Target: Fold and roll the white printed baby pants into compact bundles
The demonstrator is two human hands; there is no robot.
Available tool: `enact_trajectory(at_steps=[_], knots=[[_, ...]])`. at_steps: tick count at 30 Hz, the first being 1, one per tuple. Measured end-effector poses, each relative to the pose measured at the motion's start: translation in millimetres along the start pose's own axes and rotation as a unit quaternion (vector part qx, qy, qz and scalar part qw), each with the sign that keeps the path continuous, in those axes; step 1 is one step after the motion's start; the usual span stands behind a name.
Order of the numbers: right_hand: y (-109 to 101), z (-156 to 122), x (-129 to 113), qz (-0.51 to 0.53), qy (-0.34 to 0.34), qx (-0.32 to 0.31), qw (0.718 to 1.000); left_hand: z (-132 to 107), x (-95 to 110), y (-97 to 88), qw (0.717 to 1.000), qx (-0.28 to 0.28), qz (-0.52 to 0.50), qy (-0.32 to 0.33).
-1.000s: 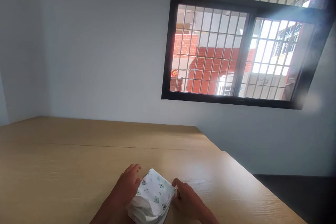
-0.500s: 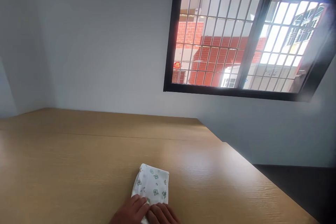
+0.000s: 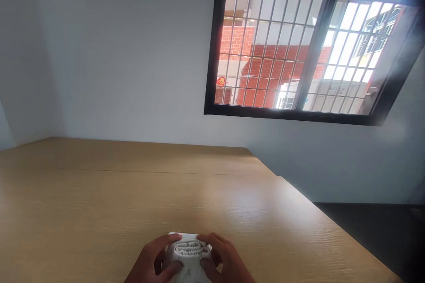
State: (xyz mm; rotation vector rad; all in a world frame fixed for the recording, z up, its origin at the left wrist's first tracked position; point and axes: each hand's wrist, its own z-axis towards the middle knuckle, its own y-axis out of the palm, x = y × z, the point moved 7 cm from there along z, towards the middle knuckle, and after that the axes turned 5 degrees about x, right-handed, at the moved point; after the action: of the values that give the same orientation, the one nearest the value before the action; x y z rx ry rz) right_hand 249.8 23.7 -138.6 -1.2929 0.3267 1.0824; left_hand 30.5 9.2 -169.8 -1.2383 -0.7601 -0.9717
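A folded white cloth (image 3: 189, 250) is at the bottom centre of the head view, on the near part of the wooden table. Its thick, gathered, ribbed edge faces me, and a flat white part shows behind it. My left hand (image 3: 151, 260) grips the cloth's left side, fingers curled over the top and thumb in front. On the opposite side, my right hand (image 3: 228, 258) holds it the same way. The cloth's lower part runs out of the picture.
The table's (image 3: 133, 203) right edge slants down to the lower right corner, with a dark floor area (image 3: 365, 225) beyond it. Behind the table stands a pale wall (image 3: 133, 53) with a barred, black-framed window (image 3: 282, 112).
The printed cloth lay flat and longer before; now its ribbed edge is turned up towards me. My hands have moved apart, from its near end to its two sides.
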Motion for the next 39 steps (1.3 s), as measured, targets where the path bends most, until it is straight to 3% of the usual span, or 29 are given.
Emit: enact_trajectory(at_steps=[4,8,13,17,19,22,24,26,29,32,35,39], knots=[[-1,26,-5,0.013,0.045,0.005,0.999,21,17,-2.3,0.998,0.04,0.044,0.026],[8,35,0,-0.008,0.02,0.008,1.0,32,21,6.4,0.996,0.014,0.069,0.05],[15,37,0,-0.053,0.025,0.028,0.998,36,16,3.2,0.995,0.034,0.083,0.045],[11,35,0,-0.123,0.039,0.053,0.99,30,19,3.1,0.987,0.051,0.132,0.082],[7,29,-8,-0.169,0.004,0.084,0.982,21,26,1.7,0.965,0.121,0.179,0.149],[12,13,-34,-0.223,-0.152,0.157,0.95,-2,41,13.3,0.887,0.205,0.261,0.321],[29,1,-44,-0.252,-0.244,0.178,0.919,-13,44,29.6,0.835,0.197,0.316,0.404],[51,-4,-41,-0.289,-0.271,0.179,0.9,-13,40,42.8,0.813,0.159,0.365,0.426],[72,-3,-26,-0.332,-0.254,0.158,0.894,-6,31,49.9,0.814,0.096,0.404,0.406],[73,-1,-13,-0.333,-0.201,0.067,0.919,-5,26,44.7,0.83,0.045,0.41,0.376],[49,-4,1,-0.336,-0.059,-0.038,0.939,-12,28,31.3,0.825,0.03,0.435,0.359],[6,-18,12,-0.358,0.087,-0.107,0.924,-27,26,4.9,0.803,0.068,0.455,0.378]])
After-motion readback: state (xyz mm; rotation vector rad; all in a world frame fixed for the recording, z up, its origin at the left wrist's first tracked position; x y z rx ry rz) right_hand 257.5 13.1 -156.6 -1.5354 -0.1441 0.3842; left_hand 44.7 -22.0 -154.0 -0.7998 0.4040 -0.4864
